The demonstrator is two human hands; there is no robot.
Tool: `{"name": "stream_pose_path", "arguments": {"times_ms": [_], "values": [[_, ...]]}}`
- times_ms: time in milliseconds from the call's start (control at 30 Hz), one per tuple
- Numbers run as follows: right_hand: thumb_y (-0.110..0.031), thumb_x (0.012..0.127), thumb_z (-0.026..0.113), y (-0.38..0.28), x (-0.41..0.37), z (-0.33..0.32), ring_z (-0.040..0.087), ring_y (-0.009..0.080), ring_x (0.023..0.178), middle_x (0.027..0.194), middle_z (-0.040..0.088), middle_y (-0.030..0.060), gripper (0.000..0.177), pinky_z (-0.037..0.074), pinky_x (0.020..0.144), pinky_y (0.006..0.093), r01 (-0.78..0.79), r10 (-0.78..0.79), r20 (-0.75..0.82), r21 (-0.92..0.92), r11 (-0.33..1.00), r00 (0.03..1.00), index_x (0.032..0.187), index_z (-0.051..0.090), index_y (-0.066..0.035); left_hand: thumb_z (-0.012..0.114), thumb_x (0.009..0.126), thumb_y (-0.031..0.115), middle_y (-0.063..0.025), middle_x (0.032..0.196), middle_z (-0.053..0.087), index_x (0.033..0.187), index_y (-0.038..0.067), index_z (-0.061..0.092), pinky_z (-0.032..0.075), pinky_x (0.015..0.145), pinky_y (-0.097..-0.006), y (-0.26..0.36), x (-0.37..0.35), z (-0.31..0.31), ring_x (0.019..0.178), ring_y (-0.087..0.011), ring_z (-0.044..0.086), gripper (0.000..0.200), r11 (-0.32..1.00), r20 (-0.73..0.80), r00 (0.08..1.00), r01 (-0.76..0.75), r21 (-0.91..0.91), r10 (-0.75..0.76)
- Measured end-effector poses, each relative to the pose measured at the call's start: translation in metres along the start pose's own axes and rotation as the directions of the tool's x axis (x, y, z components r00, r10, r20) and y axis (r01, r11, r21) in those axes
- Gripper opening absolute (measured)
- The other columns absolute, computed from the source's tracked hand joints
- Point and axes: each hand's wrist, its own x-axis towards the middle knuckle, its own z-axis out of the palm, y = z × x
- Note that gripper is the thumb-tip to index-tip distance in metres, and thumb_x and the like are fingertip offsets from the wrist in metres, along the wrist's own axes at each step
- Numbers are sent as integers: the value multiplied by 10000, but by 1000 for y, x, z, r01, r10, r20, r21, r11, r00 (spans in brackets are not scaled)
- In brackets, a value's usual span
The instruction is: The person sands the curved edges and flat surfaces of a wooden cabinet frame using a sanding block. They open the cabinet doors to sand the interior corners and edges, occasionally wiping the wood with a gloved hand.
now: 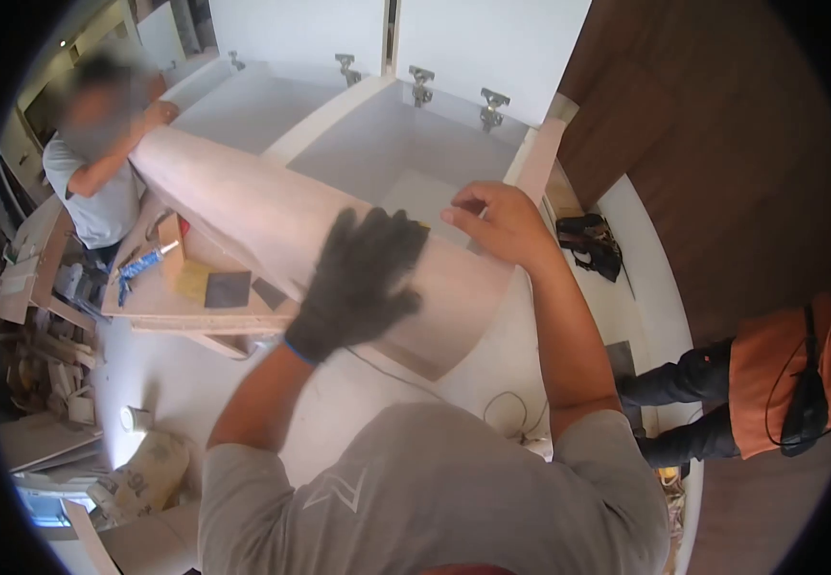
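Observation:
A long, pale pinkish curved sheet (272, 206) lies along the front edge of a white cabinet with compartments (339, 144). My left hand (358, 278), in a dark work glove, rests on the sheet with its fingers spread. My bare right hand (502, 222) is at the sheet's right end, its fingers curled with the thumb near the forefinger; whether something small is between them I cannot make out. A little yellow shows at the sheet's edge between my hands. At the far left end, a co-worker (94, 172) has both hands at the sheet.
A wooden workbench (195, 324) at left holds a blue-and-white sealant tube (147, 261) and dark square pieces (229, 289). Hinges (494, 108) sit on raised white doors. Another person in orange (784, 383) stands at right. A cable (392, 372) hangs below the sheet.

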Motion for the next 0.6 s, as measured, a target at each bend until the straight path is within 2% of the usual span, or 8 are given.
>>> {"name": "stream_pose_path", "arguments": {"times_ms": [100, 133, 200, 367, 433, 467, 533, 600], "values": [[-353, 941, 811, -11, 2, 4, 724, 288, 833, 908, 758, 163, 348, 558, 783, 382, -31, 30, 12, 8, 999, 999, 1009, 777, -13, 671, 985, 279, -146, 1632, 525, 1615, 106, 495, 267, 1265, -624, -79, -10, 9, 1523, -359, 457, 676, 955, -100, 987, 148, 259, -126], [-344, 950, 807, -10, 2, 5, 721, 277, 828, 900, 757, 153, 336, 557, 780, 377, -15, 15, -8, 19, 1000, 1000, 1005, 775, -14, 641, 1009, 253, -155, 1629, 527, 1625, 99, 476, 274, 1255, -625, -79, -4, -22, 1530, -369, 440, 656, 929, -55, 965, 262, 263, -256], [-334, 966, 797, -6, 1, 6, 713, 252, 819, 887, 755, 132, 323, 554, 779, 368, -7, 10, -28, 94, 996, 1000, 1001, 774, -15, 631, 1026, 292, -168, 1628, 525, 1631, 93, 463, 277, 1249, -628, -89, -6, -8, 1535, -387, 431, 658, 884, -113, 934, 357, 302, -339], [-286, 1006, 780, 19, 19, -7, 639, 104, 866, 892, 718, 24, 284, 524, 789, 294, -97, 66, 84, 447, 889, 994, 1005, 762, -2, 725, 967, 428, -148, 1640, 508, 1621, 137, 491, 230, 1293, -608, 60, 9, 10, 1553, -357, 416, 753, 1000, 8, 1000, -3, -8, 3], [-287, 999, 787, 12, 23, -24, 639, 105, 864, 891, 723, 27, 281, 523, 797, 292, -28, 25, 12, 289, 957, 1000, 1009, 765, -8, 757, 926, 431, -128, 1618, 536, 1589, 152, 542, 225, 1304, -592, 62, 11, 9, 1552, -339, 423, 750, 991, 29, 993, -112, -69, 115], [-288, 995, 790, 10, 29, -33, 639, 106, 863, 891, 726, 28, 279, 523, 801, 291, 13, -10, -18, 204, 979, 1000, 1011, 767, -11, 739, 938, 396, -135, 1610, 543, 1578, 143, 553, 259, 1286, -580, 46, 10, 2, 1523, -360, 450, 713, 995, 52, 994, -95, 5, 95], [-335, 986, 779, 30, 45, -43, 675, 194, 861, 925, 762, 86, 320, 534, 826, 332, 83, -85, -51, -26, 996, 995, 1033, 777, -19, 709, 961, 356, -157, 1616, 529, 1582, 116, 537, 292, 1257, -581, -5, 10, -5, 1501, -375, 465, 687, 983, 79, 987, 130, 133, -142], [-409, 987, 755, 49, 59, -39, 704, 266, 885, 962, 784, 130, 388, 547, 837, 379, 90, -103, -67, -166, 982, 992, 1049, 786, -28, 686, 966, 312, -139, 1474, 585, 1481, 71, 574, 346, 1178, -578, 2, 14, -14, 1371, -355, 517, 579, 967, -58, 985, 169, 190, -161]]}}
